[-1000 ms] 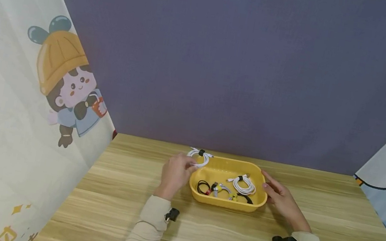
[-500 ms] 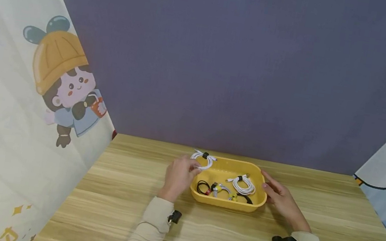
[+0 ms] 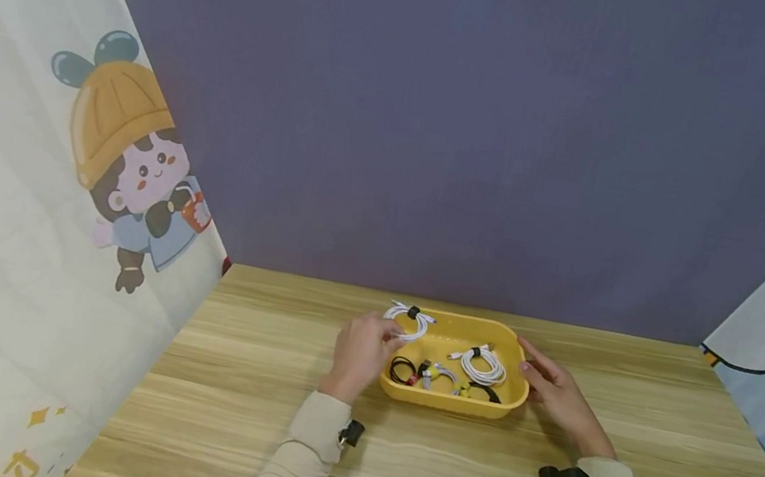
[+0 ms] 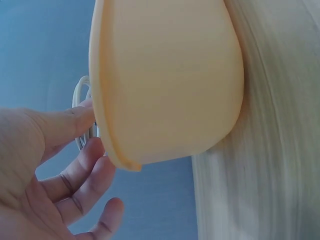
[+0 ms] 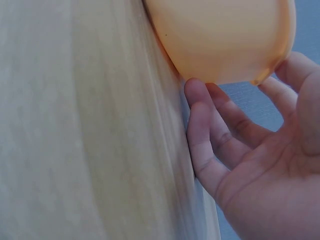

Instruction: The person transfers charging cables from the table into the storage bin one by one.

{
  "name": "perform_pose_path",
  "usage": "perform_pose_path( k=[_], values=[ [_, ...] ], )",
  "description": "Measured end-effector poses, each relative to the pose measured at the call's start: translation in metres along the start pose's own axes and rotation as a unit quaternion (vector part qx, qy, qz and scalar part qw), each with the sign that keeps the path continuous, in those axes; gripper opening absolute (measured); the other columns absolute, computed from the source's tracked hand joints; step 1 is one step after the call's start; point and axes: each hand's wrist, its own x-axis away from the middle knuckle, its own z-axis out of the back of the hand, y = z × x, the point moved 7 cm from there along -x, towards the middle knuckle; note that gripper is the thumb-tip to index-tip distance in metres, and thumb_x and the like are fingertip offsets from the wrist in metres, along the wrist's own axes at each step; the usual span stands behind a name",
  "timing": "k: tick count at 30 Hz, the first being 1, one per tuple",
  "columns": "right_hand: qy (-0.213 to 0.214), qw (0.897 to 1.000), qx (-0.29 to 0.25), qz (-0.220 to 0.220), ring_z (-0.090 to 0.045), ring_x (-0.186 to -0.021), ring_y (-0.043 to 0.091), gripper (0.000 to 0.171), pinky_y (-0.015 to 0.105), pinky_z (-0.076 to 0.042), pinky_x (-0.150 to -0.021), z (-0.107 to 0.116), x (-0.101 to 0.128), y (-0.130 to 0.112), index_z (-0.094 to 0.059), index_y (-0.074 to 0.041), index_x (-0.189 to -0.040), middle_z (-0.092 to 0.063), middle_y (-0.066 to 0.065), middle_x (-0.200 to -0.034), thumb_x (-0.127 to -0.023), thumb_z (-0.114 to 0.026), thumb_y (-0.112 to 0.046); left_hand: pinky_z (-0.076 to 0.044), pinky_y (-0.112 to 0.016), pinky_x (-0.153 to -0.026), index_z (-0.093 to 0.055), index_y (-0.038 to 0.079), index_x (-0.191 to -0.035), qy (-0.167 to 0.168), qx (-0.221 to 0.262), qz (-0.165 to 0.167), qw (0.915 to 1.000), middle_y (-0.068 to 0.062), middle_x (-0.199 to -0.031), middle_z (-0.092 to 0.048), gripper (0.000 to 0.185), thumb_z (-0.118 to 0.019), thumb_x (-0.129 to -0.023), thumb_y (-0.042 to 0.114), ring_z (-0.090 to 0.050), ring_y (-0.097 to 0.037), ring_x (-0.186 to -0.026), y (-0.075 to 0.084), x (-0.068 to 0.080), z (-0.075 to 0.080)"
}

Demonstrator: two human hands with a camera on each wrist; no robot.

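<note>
Above the yellow tray (image 3: 515,397), a coiled white cable (image 3: 410,320) is being pinched by the left hand (image 3: 359,352), ready for lowering; the right hand (image 3: 554,391), fingers relaxed, is steadying the rim.

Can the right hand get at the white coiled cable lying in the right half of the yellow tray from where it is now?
Probably yes. The right hand rests against the right end of the yellow tray, and the white coiled cable lies uncovered just inside that rim. The left hand holds another white cable at the far-left corner, out of the way.
</note>
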Motion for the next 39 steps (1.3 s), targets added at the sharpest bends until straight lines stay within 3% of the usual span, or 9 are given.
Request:
perform_pose_path(
  k=[9,19,24,39],
  values=[
    [0.013,1.000,0.003,-0.006,-0.070,-0.104,0.008,0.062,0.028,-0.062,-0.079,-0.011,0.015,-0.007,-0.026,-0.020,-0.164,-0.048,0.034,-0.147,-0.109,-0.048,-0.038,-0.050,-0.030,-0.068,-0.082,0.020,-0.093,0.006,-0.009,-0.031,0.9995,0.003,-0.083,-0.071,0.013,-0.085,-0.084,0.028,-0.063,-0.013,-0.073,0.001,0.010,0.005],
    [0.021,1.000,-0.001,-0.012,-0.070,-0.104,0.007,0.062,0.028,-0.062,-0.080,-0.024,0.029,-0.008,-0.026,-0.020,-0.164,-0.043,0.035,-0.152,-0.109,-0.048,-0.038,-0.049,-0.033,-0.074,-0.082,0.021,-0.092,0.009,-0.012,-0.046,0.9988,0.003,-0.081,-0.072,0.012,-0.086,-0.082,0.027,-0.063,-0.016,-0.077,-0.003,0.021,0.008],
    [0.029,0.999,0.005,-0.018,-0.069,-0.105,0.007,0.062,0.027,-0.061,-0.080,-0.031,0.036,-0.011,-0.025,-0.021,-0.164,-0.048,0.034,-0.148,-0.109,-0.048,-0.039,-0.050,-0.033,-0.076,-0.082,0.021,-0.092,0.002,-0.018,-0.054,0.9984,0.004,-0.081,-0.073,0.012,-0.086,-0.082,0.028,-0.062,-0.015,-0.077,-0.005,0.026,0.007],
    [0.027,1.000,0.001,-0.015,-0.069,-0.103,0.004,0.063,0.027,-0.061,-0.080,-0.031,0.036,-0.012,-0.024,-0.018,-0.164,-0.049,0.035,-0.146,-0.109,-0.048,-0.038,-0.050,-0.040,-0.087,-0.082,0.022,-0.094,-0.024,-0.036,-0.036,0.9984,0.006,-0.088,-0.076,0.012,-0.085,-0.083,0.027,-0.064,-0.017,-0.090,-0.001,0.026,-0.006]
  ],
)
